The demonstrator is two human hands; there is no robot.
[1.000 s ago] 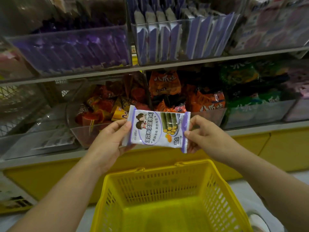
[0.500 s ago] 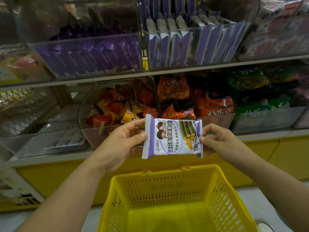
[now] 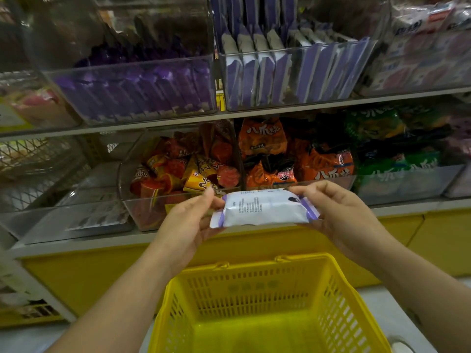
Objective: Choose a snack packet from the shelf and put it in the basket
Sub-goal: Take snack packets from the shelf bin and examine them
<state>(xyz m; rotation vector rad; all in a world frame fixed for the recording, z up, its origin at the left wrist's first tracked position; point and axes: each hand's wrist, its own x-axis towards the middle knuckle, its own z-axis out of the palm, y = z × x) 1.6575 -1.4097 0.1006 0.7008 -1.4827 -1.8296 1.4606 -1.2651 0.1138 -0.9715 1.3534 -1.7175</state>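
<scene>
While the snack packet (image 3: 263,209) hangs level above the basket (image 3: 257,301), at 12 o'clock from its rim, the left hand (image 3: 190,220) and right hand (image 3: 339,212) each pinch 1 crimped end. Judged light, soft, puffy and slippery; the end seals offer firmest purchase.

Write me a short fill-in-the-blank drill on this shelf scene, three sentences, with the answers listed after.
1. The snack packet is held at its two ends by ____ hands, the left hand and the right hand.
2. The basket below the packet is coloured ____.
3. The side of the packet facing the camera shows small printed ____, not the picture.

Answers: both; yellow; text
</scene>
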